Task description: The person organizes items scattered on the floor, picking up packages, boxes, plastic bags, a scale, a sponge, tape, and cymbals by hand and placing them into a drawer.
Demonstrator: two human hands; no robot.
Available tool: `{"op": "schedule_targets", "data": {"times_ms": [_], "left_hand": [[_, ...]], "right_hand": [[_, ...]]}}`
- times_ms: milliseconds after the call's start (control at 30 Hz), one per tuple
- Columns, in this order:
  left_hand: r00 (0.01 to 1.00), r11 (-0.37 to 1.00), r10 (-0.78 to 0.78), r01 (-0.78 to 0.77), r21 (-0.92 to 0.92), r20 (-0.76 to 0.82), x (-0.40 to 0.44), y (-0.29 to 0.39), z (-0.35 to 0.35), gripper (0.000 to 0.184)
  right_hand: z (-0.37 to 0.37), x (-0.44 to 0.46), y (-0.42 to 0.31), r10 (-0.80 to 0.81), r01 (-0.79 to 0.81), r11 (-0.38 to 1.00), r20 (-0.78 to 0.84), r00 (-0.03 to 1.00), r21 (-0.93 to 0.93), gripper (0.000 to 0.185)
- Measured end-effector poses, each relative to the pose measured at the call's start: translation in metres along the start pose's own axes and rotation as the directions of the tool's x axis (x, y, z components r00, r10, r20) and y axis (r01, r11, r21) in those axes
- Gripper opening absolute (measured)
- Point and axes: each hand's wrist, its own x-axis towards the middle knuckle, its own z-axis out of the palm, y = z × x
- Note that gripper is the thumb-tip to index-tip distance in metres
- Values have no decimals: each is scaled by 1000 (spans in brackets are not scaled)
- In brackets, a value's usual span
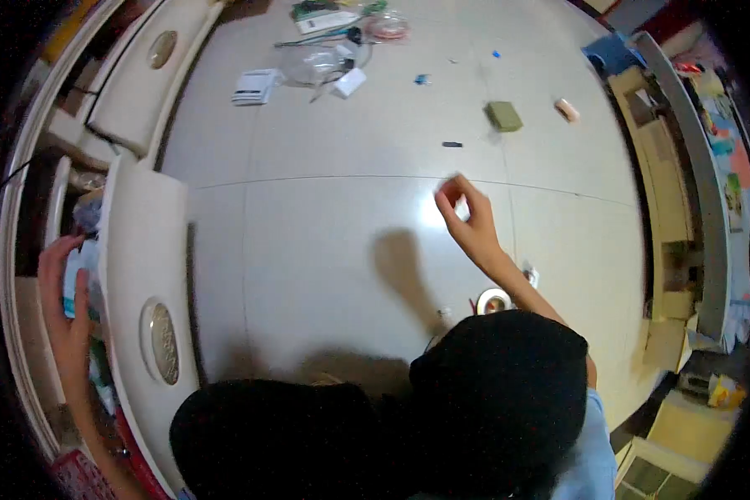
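My left hand (67,296) reaches into the pulled-out white drawer (142,250) at the left. Its thumb and fingers close around a white and teal packet (73,279), partly hidden by the hand. A dark bundle (87,212) lies in the drawer just beyond the fingers. My right hand (472,223) is raised over the tiled floor, its fingers curled toward the thumb in a loop. A pale patch shows inside that loop; whether it is a small object or floor glare is unclear. Beneath the right forearm sits a roll of tape (493,301).
White papers (256,87), a clear plastic bag (312,65) and cables lie on the floor ahead. Farther right are a green box (503,116), a small black piece (452,144) and a pinkish block (567,110). An open drawer or shelf unit (700,192) lines the right side.
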Motion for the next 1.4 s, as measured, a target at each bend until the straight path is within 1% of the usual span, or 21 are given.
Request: {"op": "schedule_targets", "data": {"times_ms": [67, 167, 233, 333, 367, 400, 433, 500, 567, 667, 767, 833, 867, 933, 1000, 1067, 1133, 1167, 1300, 1367, 1400], "left_hand": [[996, 983, -17, 34, -183, 93, 27, 62, 14, 29], [892, 904, 250, -76, -420, 376, 63, 131, 38, 30], [810, 842, 376, -95, -532, 450, 72, 148, 74, 28], [673, 821, 465, -85, -564, 576, 68, 162, 129, 26], [644, 827, 475, -92, -555, 600, 62, 166, 146, 26], [571, 805, 476, 24, -593, 669, 59, 176, 159, 26], [487, 779, 481, 145, -610, 730, 56, 189, 170, 26], [559, 712, 471, 217, -668, 683, 31, 218, 197, 25], [573, 532, 542, 331, -779, 614, 7, 241, 225, 26], [470, 280, 498, 709, -648, 729, -12, 274, 230, 25], [423, 99, 302, 877, -470, 854, -29, 286, 249, 27], [341, 89, 202, 927, -364, 918, -39, 288, 268, 31], [297, 77, 155, 947, -312, 942, -43, 290, 276, 34], [285, -139, 139, 954, -267, 948, -49, 300, 288, 43], [298, -331, 118, 911, -245, 947, -47, 312, 289, 49], [335, -500, 86, 829, -250, 938, -34, 327, 289, 52], [446, -604, 154, 748, -274, 882, -21, 337, 282, 54], [508, -656, 181, 700, -282, 842, -16, 341, 281, 54], [624, -562, 181, 700, -441, 760, -23, 341, 293, 47], [628, -535, 197, 713, -454, 753, -32, 336, 301, 43], [587, -544, 139, 718, -434, 798, -30, 335, 300, 42]], "right_hand": [[-33, -38, 32, 123, -123, 992, 95, 988, -7, 9], [-47, -66, 84, 216, -197, 971, 147, 965, -134, 17], [-33, -59, 116, 94, -81, 981, 67, 993, -176, 26], [-15, -6, 174, -129, 128, 965, 10, 992, -228, 40], [-11, 22, 170, -76, 74, 961, 4, 997, -266, 42], [-11, 45, 167, -18, 16, 951, -5, 1000, -309, 43], [-9, 60, 179, -101, 86, 934, -24, 995, -346, 40], [-6, 84, 200, -270, 218, 876, -62, 961, -429, 36], [3, 91, 201, -180, 139, 906, -68, 981, -400, 29], [21, 84, 200, -81, 20, 911, -132, 988, -411, 15], [28, 73, 204, -35, -4, 844, -63, 997, -537, 13], [24, 62, 204, -73, 21, 822, -68, 995, -569, 10], [27, 55, 201, -32, -31, 860, -114, 993, -509, 10], [34, 38, 190, 44, -119, 916, -197, 979, -384, 10], [43, -4, 152, 60, -81, 994, -267, 962, -70, 10], [36, -46, 100, 106, -102, 994, -92, 990, 47, 10], [42, -87, 59, 217, -200, 924, -17, 976, 326, 10], [44, -100, 42, 209, -195, 925, -9, 978, 328, 11], [56, -126, 28, 106, -95, 965, -32, 994, 243, 14], [45, -127, 29, 177, -203, 892, 102, 979, 404, 15], [37, -129, 31, 205, -266, 840, 177, 963, 473, 15]]}}
